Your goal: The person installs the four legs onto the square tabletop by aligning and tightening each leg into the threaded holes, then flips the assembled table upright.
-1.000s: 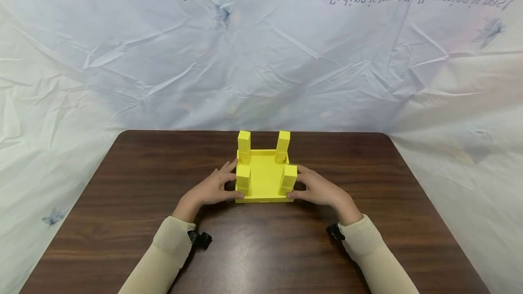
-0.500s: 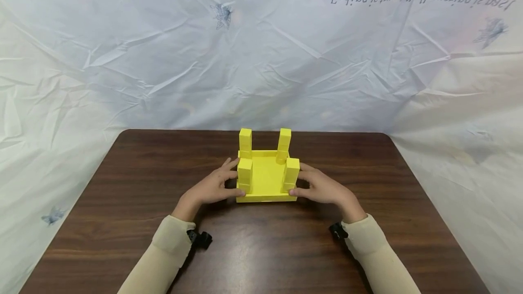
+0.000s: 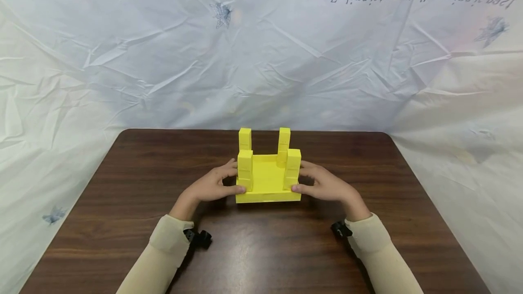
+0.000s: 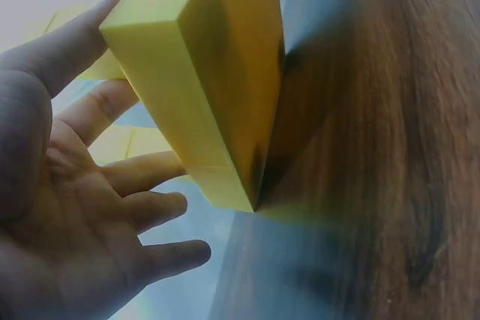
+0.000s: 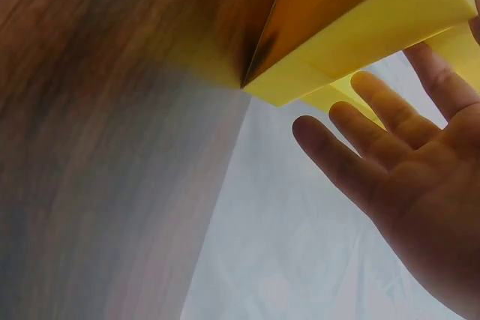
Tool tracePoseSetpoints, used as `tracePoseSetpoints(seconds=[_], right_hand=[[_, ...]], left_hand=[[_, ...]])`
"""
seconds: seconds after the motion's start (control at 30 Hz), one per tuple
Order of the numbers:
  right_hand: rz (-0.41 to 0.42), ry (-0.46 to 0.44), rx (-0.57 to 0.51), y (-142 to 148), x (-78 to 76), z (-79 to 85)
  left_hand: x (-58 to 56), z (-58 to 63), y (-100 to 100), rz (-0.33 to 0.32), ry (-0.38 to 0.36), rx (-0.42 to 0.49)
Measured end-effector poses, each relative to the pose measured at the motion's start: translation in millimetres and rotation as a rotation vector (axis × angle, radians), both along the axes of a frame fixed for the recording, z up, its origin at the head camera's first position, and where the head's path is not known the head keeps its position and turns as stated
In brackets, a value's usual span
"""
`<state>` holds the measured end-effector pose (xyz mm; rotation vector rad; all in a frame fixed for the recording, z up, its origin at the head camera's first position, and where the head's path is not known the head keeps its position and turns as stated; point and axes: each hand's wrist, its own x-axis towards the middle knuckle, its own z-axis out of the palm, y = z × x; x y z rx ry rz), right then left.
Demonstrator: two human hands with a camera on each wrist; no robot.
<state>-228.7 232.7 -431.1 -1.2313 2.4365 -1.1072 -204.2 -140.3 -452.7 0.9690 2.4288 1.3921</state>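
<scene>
A yellow toy table (image 3: 267,175) lies upturned at the middle of the dark table, a block leg rising from each corner of its shallow, tray-like top. It is tilted, with its near edge raised and its underside showing in both wrist views. My left hand (image 3: 211,186) grips the left side, thumb over the near corner and fingers along the side. My right hand (image 3: 327,185) holds the right side likewise, thumb at the near right leg. In the left wrist view the lower fingers are spread beside the yellow side wall (image 4: 161,95). The far edge meets the wood in both wrist views.
The brown wooden table (image 3: 163,158) has rounded far corners. White printed sheeting (image 3: 261,80) hangs behind and at both sides. Black wrist cameras, such as the left one (image 3: 201,238), sit below each palm.
The near side of the toy table has risen, so its front edge shows taller and the near legs stand higher in view. Both hands moved up slightly with it, the right one also outward.
</scene>
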Motion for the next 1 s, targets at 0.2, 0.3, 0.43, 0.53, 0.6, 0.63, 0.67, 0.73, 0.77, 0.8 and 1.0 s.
tracePoseSetpoints(seconds=[0.2,0.3,0.43,0.53,0.6,0.63,0.67,0.73,0.77,0.8,1.0], right_hand=[[-0.001,-0.008,-0.017,0.6,1.0,2.9],[-0.002,-0.022,-0.031,0.8,2.4,5.1],[0.001,-0.06,-0.069,0.9,3.8,8.5],[0.011,-0.106,-0.103,0.9,4.1,10.2],[0.012,-0.135,-0.12,0.5,4.4,11.2],[0.01,-0.145,-0.126,0.4,4.2,11.3],[0.005,-0.152,-0.128,0.0,4.2,11.7],[-0.004,-0.168,-0.137,-0.6,4.2,12.2],[-0.009,-0.174,-0.142,-1.1,4.4,12.7],[-0.013,-0.179,-0.147,-1.5,4.3,12.9],[-0.015,-0.213,-0.194,-3.7,3.7,13.6]], left_hand=[[1.3,5.7,0.4,-0.008,0.003,0.009],[1.7,8.0,0.5,-0.026,-0.013,0.038],[1.9,10.2,2.2,-0.061,-0.048,0.103],[1.2,11.8,4.2,-0.079,-0.071,0.149],[-0.6,12.2,5.1,-0.082,-0.078,0.167],[-1.4,12.2,5.4,-0.078,-0.084,0.174],[-2.0,12.2,5.7,-0.075,-0.09,0.182],[-3.2,12.0,6.2,-0.068,-0.102,0.195],[-3.7,11.8,6.4,-0.066,-0.111,0.201],[-3.7,12.1,6.6,-0.061,-0.126,0.207],[-1.3,16.4,7.7,0.023,-0.227,0.201]])
